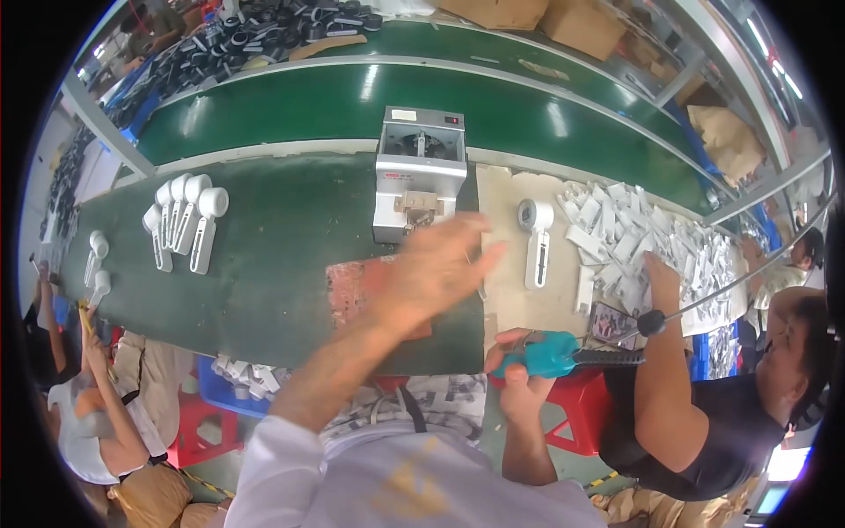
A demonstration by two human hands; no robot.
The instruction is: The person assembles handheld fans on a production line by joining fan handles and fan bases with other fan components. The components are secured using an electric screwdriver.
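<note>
My left hand point(437, 271) reaches across the bench, just in front of a grey screw feeder machine point(421, 176). Its fingers are stretched out and apart, slightly smeared by motion, and nothing shows between them. Near the bench's front edge, my right hand point(521, 387) is wrapped round a teal electric screwdriver point(547, 354), whose black ribbed cord end points right. Under my left forearm lies a reddish mat point(346, 295). A white round-headed part with a long handle point(538, 255) lies on the brown cardboard point(506, 304), right of the machine.
Several similar white handled parts point(208, 224) lie at the left. A heap of white pieces point(656, 238) covers the right, where a co-worker's hand point(662, 280) reaches in beside a phone point(612, 324). Behind runs a green conveyor point(290, 101). Red stools point(576, 409) stand below.
</note>
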